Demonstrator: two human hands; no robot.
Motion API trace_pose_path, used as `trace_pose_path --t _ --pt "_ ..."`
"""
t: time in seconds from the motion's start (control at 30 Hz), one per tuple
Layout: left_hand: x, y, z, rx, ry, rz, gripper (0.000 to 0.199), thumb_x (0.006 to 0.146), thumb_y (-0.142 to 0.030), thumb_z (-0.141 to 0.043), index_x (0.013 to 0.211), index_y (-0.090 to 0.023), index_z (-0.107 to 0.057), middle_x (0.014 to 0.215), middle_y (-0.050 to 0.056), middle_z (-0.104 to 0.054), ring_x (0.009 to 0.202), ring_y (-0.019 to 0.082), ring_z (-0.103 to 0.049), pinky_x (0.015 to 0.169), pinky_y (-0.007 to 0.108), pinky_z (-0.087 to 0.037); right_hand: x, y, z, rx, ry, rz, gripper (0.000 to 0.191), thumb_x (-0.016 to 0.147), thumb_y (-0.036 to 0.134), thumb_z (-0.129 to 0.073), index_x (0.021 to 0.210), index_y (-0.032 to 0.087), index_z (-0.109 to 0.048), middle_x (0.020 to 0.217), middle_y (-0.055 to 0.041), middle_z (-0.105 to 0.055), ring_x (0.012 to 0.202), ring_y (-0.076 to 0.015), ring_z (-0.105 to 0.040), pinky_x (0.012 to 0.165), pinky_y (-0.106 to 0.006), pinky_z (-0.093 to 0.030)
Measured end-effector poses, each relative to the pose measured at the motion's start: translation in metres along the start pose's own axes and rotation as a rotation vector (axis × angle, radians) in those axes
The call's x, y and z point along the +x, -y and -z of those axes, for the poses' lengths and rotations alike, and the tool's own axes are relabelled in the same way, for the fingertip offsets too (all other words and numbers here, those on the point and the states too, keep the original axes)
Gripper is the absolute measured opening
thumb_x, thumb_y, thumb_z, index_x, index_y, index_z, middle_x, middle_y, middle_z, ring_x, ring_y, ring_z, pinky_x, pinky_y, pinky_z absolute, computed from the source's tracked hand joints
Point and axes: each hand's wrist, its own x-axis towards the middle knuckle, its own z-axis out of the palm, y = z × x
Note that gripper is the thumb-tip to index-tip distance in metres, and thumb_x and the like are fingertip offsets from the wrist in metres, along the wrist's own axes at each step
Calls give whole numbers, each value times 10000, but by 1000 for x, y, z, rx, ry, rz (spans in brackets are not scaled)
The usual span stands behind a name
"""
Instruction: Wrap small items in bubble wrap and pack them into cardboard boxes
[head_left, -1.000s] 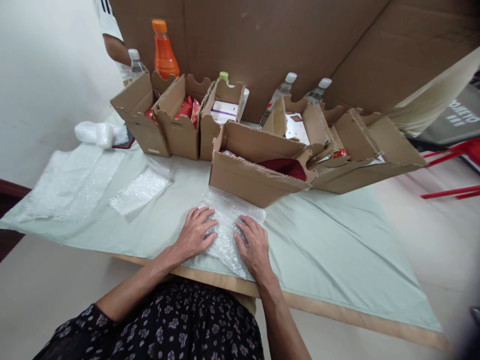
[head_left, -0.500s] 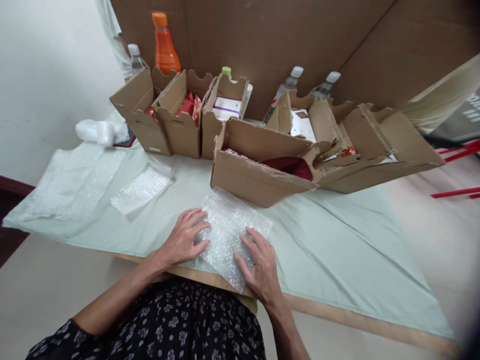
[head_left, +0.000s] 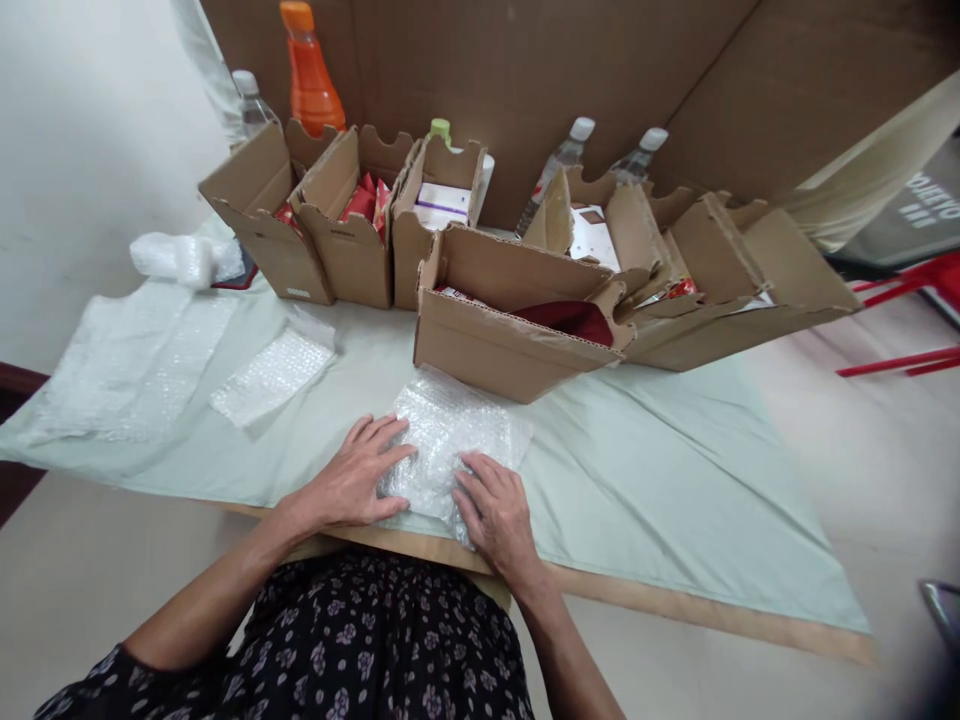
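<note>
A clear sheet of bubble wrap (head_left: pixel 435 420) lies on the pale green cloth in front of me, close to the table's near edge. My left hand (head_left: pixel 364 470) rests open on its left side, fingers stretched out and thumb apart. At the near right part of the sheet, my right hand (head_left: pixel 495 505) has its fingers bent over the plastic, which is bunched up under the fingers and thumb. The near corner is partly hidden by this hand. Just beyond the sheet stands a cardboard box (head_left: pixel 510 345) holding something dark red.
More open cardboard boxes (head_left: pixel 356 265) stand in a row behind, with red packets and white boxes in them. Bottles (head_left: pixel 315 90) stand behind those. To the left lie a small bubble wrap piece (head_left: pixel 274 375), larger sheets (head_left: pixel 127 360) and a wrapped bundle (head_left: pixel 187 260).
My right hand has moved slightly left and its fingers have drawn closer together. The bubble wrap's near corner is gathered inward. My left hand stays on the left side. The whole view has shifted slightly.
</note>
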Motion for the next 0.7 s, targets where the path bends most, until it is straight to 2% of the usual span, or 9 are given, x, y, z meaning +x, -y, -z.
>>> trace_pose_path --t 0.1,0.17,0.27,0.37,0.43,0.53,0.63,0.7 --pt "-9 2 2 -20 56 -34 751 730 -317 -810 1433 -255 -553 1655 168 -364 1541 401 -305 1238 648 -247 2 -3 3 119 -52 -43 190 1010 202 -531 1013 228 -719 1202 -78 -765 1187 -258 -676 953 -428 -531" --pt "-13 3 1 -49 43 -40 740 737 -231 -765 1442 -273 -545 1668 141 -354 1549 379 -303 1243 630 -258 5 -4 8 254 -72 -125 178 1004 207 -536 957 229 -707 1132 -68 -782 1129 -237 -703 958 -412 -541" --pt "-13 5 1 -109 -69 -11 593 771 -97 -629 1342 -257 -626 1619 118 -449 1522 330 -377 1229 597 -312 11 -7 19 490 -41 -295 172 993 271 -553 920 231 -703 1077 -66 -788 1037 -223 -735 941 -383 -568" --pt "-6 3 4 -220 -223 -1 362 809 -69 -557 1090 -232 -715 1427 99 -655 1408 296 -541 1196 590 -369 16 -15 31 659 43 -392 204 975 368 -585 922 228 -724 1055 -71 -789 1010 -238 -742 913 -377 -584" --pt "1 0 8 -323 -307 3 229 844 -101 -566 977 -225 -707 1249 78 -756 1267 272 -661 1170 567 -412 15 -22 41 722 62 -404 262 977 442 -592 1014 234 -747 1098 -77 -781 1066 -253 -723 938 -390 -571" --pt "10 -7 13 -459 -395 32 154 862 -129 -581 922 -219 -692 1066 51 -805 1070 230 -750 1105 481 -491 7 -34 57 851 33 -324 467 1000 594 -499 1253 266 -713 1278 -90 -727 1222 -290 -651 1014 -430 -526" --pt "17 -11 17 -523 -447 109 146 866 -164 -585 910 -217 -713 973 37 -805 970 209 -758 991 386 -553 -4 -39 74 927 75 -223 730 924 779 -470 1459 294 -576 1457 -95 -623 1366 -334 -552 1087 -466 -484" --pt "20 -12 19 -547 -466 183 129 868 -204 -597 888 -213 -724 939 34 -801 930 206 -753 902 336 -572 -9 -36 82 853 149 -189 862 856 821 -539 1546 310 -465 1538 -95 -552 1428 -341 -496 1132 -475 -457"
